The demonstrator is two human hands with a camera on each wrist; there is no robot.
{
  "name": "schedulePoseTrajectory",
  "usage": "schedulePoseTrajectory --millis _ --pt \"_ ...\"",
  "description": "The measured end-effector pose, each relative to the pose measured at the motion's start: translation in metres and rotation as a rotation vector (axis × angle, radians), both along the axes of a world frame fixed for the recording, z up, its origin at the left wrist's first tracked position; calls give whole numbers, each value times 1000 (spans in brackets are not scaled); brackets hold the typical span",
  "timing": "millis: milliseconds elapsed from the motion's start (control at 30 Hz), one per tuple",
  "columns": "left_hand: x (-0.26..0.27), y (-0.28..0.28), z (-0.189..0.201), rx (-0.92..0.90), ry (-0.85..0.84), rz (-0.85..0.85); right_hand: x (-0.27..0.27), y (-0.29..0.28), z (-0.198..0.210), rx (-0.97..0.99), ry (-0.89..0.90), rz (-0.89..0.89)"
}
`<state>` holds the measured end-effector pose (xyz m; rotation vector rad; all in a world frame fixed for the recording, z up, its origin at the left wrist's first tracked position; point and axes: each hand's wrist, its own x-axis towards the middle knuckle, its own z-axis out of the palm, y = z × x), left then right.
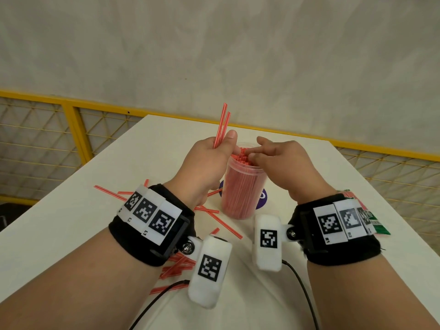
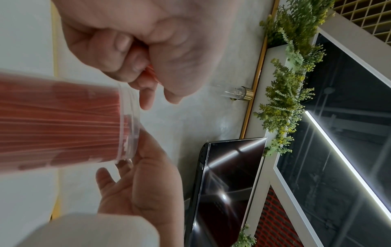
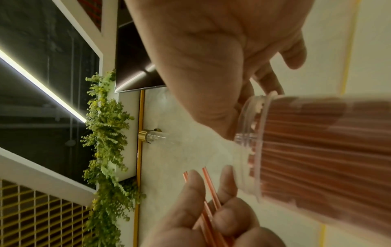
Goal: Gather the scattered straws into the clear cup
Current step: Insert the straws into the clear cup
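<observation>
Loose straws [image 1: 206, 211] were scattered on the table [image 1: 309, 163]; two light, stiff straws [image 1: 221, 126] were pinched mid-length by the left hand [image 1: 209, 158], while the clear cup [image 1: 240, 189] was touched by the right hand [image 1: 281, 163], its fingers relaxed.

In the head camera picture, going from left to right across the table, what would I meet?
Loose straws on the table → left hand gripping two straws → clear cup packed with straws → right hand at the cup's rim → green packet.

We see a pale marbled wall [image 1: 214, 44] behind a white table [image 1: 47, 222], with a yellow mesh fence [image 1: 35, 129] along its foot. Higher up, green foliage [image 2: 283, 100] trails beside a dark screen [image 2: 228, 175], a brass wall lamp [image 2: 239, 92] and 1 bright light strip [image 2: 347, 160].
</observation>
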<state>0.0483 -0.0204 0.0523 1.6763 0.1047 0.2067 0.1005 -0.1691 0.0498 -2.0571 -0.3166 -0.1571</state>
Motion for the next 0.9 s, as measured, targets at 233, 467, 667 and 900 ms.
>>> schedulePoseTrajectory --millis 233,467,667,900 --pt "1 2 0 -90 17 -65 4 -1 -4 126 -30 -91" --pt "4 4 -1 -201 3 -141 -4 1 12 285 -207 -173" --pt "1 4 -1 -205 7 -283 -23 8 27 348 -314 -24" --pt "-2 2 -2 -86 61 -403 -28 14 26 365 -233 147"
